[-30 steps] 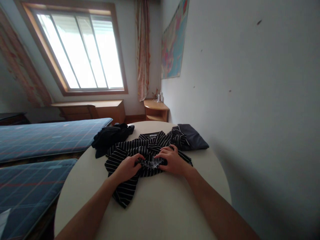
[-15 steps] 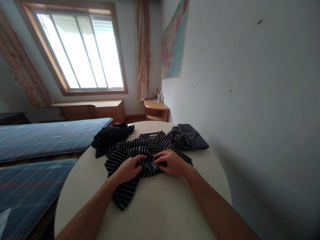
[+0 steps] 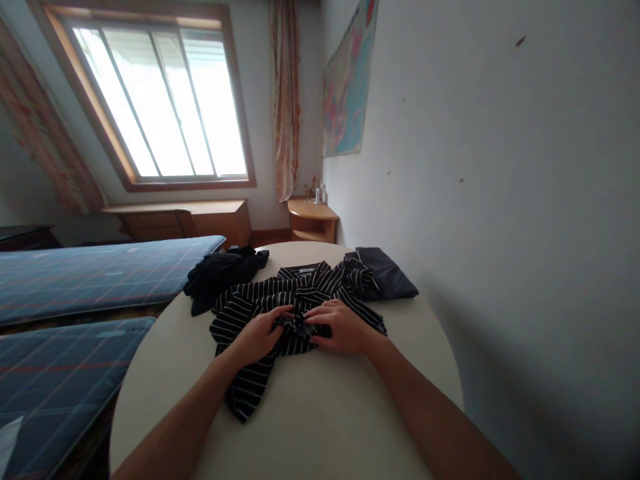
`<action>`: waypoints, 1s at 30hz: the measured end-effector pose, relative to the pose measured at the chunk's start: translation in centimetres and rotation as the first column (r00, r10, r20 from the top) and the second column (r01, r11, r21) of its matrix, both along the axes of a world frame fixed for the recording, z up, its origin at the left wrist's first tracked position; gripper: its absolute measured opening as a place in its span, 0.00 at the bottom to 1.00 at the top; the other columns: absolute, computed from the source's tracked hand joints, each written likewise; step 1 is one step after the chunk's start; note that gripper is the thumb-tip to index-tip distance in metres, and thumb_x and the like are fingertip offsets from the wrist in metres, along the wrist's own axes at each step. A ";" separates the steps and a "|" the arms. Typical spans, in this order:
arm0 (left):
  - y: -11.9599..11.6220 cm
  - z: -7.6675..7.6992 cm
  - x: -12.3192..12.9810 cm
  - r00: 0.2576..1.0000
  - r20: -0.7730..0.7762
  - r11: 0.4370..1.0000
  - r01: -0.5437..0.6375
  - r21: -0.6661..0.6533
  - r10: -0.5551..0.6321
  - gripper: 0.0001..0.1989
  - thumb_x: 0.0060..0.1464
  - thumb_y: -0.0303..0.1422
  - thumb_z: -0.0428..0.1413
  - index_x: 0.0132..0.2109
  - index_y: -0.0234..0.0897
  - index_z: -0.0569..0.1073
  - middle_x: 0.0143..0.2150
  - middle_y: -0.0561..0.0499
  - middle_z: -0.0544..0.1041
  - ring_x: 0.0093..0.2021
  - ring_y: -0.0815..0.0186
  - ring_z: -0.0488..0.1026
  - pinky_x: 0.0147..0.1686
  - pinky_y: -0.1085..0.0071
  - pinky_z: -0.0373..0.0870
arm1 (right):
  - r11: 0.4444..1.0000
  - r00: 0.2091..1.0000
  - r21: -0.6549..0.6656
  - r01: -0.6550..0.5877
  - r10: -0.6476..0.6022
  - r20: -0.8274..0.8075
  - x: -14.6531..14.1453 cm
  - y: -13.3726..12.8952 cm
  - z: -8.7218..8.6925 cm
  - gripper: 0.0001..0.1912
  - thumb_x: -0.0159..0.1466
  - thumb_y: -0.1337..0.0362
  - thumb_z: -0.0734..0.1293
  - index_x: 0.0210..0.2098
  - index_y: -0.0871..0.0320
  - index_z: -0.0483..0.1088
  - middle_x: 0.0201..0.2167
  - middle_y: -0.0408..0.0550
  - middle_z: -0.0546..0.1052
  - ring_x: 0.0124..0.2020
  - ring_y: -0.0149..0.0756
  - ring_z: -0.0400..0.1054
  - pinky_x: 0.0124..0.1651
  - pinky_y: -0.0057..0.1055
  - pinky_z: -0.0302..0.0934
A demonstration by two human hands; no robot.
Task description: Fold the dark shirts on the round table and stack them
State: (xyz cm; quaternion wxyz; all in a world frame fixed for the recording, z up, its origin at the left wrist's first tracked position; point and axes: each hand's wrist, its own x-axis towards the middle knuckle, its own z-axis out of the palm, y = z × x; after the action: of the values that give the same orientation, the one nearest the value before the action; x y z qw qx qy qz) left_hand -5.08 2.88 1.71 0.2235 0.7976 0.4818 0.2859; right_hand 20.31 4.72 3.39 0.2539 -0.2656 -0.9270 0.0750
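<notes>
A black shirt with white stripes (image 3: 270,290) lies spread and partly crumpled on the round cream table (image 3: 320,413), its collar toward the far side. One striped sleeve hangs toward me at the lower left. My left hand (image 3: 260,337) grips the bunched cloth at the shirt's near middle, thumb and fingers curled on it. Facing it, my right hand (image 3: 343,327) pinches the same bunched part, fingers over the fabric and thumb low. The fingertips of both hands are close together, and folds partly hide what lies between them.
A heap of dark clothing (image 3: 225,270) sits at the table's far left, and a folded dark grey garment (image 3: 387,273) at the far right. Left of the table are blue plaid mattresses (image 3: 100,273). A white wall (image 3: 500,233) rises on the right.
My right hand has shifted slightly left, nearer my left hand. The cloth between them is gathered closer, and the gap showing there has narrowed.
</notes>
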 end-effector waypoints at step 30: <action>-0.1 2.7 -2.3 0.988 0.042 0.989 -0.148 0.023 0.147 0.23 0.66 0.46 0.42 0.46 0.38 0.77 0.45 0.47 0.80 0.43 0.60 0.76 0.48 0.65 0.71 | 0.908 0.995 -0.411 -0.083 0.055 -0.080 -0.4 -2.2 2.5 0.16 0.54 0.73 0.69 0.42 0.56 0.75 0.30 0.40 0.77 0.30 0.28 0.69 0.35 0.23 0.63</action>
State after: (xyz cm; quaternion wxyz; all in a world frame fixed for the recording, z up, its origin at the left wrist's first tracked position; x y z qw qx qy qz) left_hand -7.42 2.79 4.46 0.2007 0.7568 0.5312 0.3237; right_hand 19.88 2.52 5.91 0.2198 -0.2779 -0.8900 0.2870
